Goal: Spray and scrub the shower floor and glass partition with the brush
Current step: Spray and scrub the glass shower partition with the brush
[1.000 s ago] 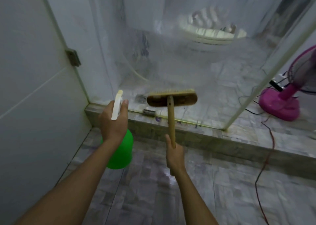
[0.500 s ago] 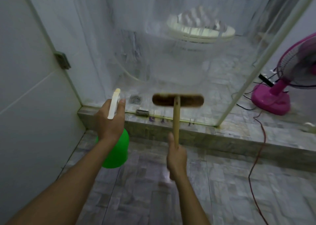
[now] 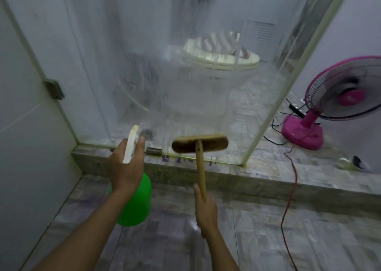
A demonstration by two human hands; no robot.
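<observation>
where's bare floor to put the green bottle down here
Bare tile lies below the stone curb, between the left wall and the red cable. Right of the cable, by the pink fan, it is crowded with cords. The left hand holds the spray bottle; the right hand grips the brush.

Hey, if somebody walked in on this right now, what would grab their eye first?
Probably the bright green spray bottle held in the left hand at lower centre, and the wooden scrub brush the right hand holds up against the streaky, soapy glass partition. Next, the pink fan standing on the floor at the right, with a red cable trailing across the tiles.
</observation>
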